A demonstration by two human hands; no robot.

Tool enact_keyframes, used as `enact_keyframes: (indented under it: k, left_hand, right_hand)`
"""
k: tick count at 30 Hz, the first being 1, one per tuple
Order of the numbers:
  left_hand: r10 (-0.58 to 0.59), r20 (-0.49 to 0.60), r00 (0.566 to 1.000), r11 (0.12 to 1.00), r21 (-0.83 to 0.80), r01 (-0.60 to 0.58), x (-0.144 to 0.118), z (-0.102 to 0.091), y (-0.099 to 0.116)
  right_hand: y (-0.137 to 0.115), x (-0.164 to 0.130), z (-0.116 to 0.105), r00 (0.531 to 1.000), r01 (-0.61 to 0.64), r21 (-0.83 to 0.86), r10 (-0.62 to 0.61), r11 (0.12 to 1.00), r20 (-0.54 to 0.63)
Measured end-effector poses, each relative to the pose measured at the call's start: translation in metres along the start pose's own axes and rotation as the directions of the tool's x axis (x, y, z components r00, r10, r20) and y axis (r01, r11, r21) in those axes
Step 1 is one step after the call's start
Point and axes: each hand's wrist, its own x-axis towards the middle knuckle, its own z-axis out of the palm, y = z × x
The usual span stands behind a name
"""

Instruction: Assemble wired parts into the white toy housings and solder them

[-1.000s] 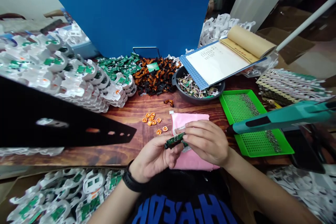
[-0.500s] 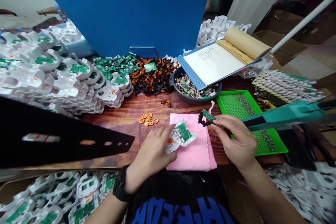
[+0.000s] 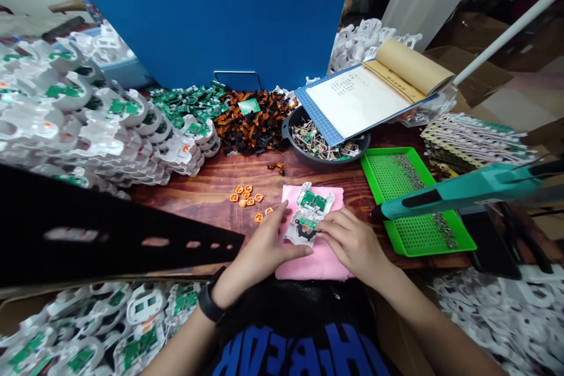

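A white plastic shell [image 3: 294,234] with a green circuit board [image 3: 313,200] in its upper part lies on a folded pink cloth [image 3: 324,267]. Beside its left and lower edge is my left hand [image 3: 264,247], thumb and forefinger spread apart; whether they touch the shell I cannot tell. My right hand [image 3: 355,244] comes in from the right, fingertips pinched on a small green circuit board [image 3: 307,223]. A black bracket [image 3: 305,231] sits just below that small board, over the lower part of the shell. The right fingers hide some of both.
Orange button pieces [image 3: 247,194] and one orange-black part [image 3: 277,168] lie left and behind. Stacked white shells [image 3: 101,135] rise at left. A grey basin [image 3: 324,161], clipboard [image 3: 352,100], green tray [image 3: 409,235] and teal electric screwdriver [image 3: 458,192] stand right. A black perforated bar [image 3: 132,235] juts in.
My right hand has brought the small circuit board and black bracket left onto the shell. The shell now lies turned on the cloth, and my left fingers have spread from their grip.
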Motion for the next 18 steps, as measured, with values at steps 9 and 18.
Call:
enact_keyframes:
  k: [9,18]
  left_hand:
    - [0.021,-0.046,0.999,0.995,0.093,-0.017,0.023,0.005,0.011]
    - [-0.016,-0.067,0.998,0.993,0.120,0.024,0.027,0.009,0.012]
  right_hand:
    - [0.004,0.010,0.007,0.965,-0.158,0.038,0.147,0.987,0.216]
    - [-0.007,-0.007,0.017,0.818,-0.557,0.349,0.570,0.753,0.075]
